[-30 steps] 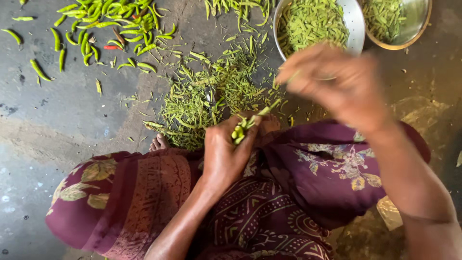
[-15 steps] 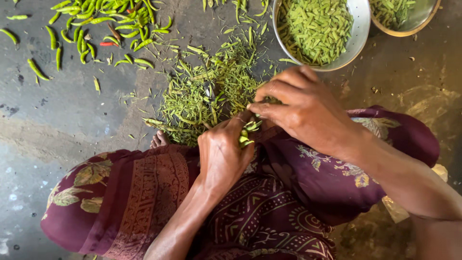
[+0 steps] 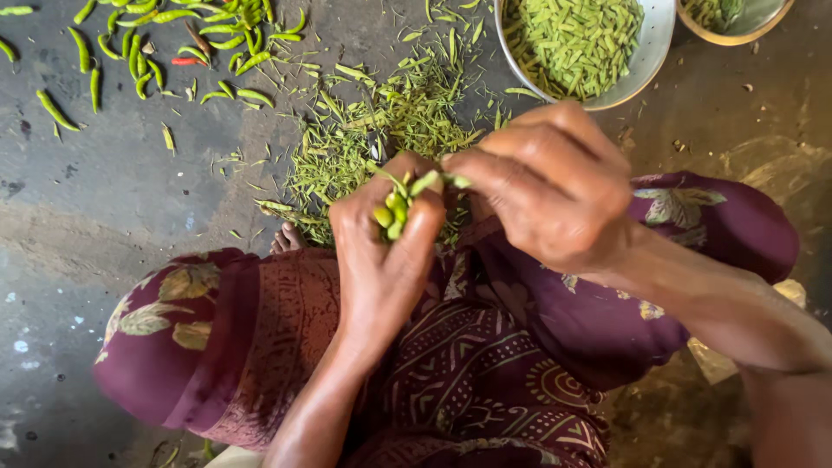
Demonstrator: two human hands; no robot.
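My left hand (image 3: 381,260) is closed around a small bunch of green chillies (image 3: 394,211), their stem ends poking up between thumb and fingers. My right hand (image 3: 555,186) sits just to the right of it, fingertips pinching the stem of one chilli (image 3: 433,182) in the bunch. Both hands hover above my lap, which is covered in maroon patterned cloth (image 3: 485,347). Below the hands on the grey floor lies a heap of plucked green stems (image 3: 381,130).
A metal bowl (image 3: 659,43) holding destemmed green chillies stands at the top right, with a second bowl (image 3: 745,30) beside it at the frame edge. Whole green chillies (image 3: 173,43) and one red chilli are scattered at the top left. A toe (image 3: 286,238) peeks from the cloth.
My right hand came back from near the metal bowl to the left hand and now pinches a stem in the bunch. The view has closed in on the hands.
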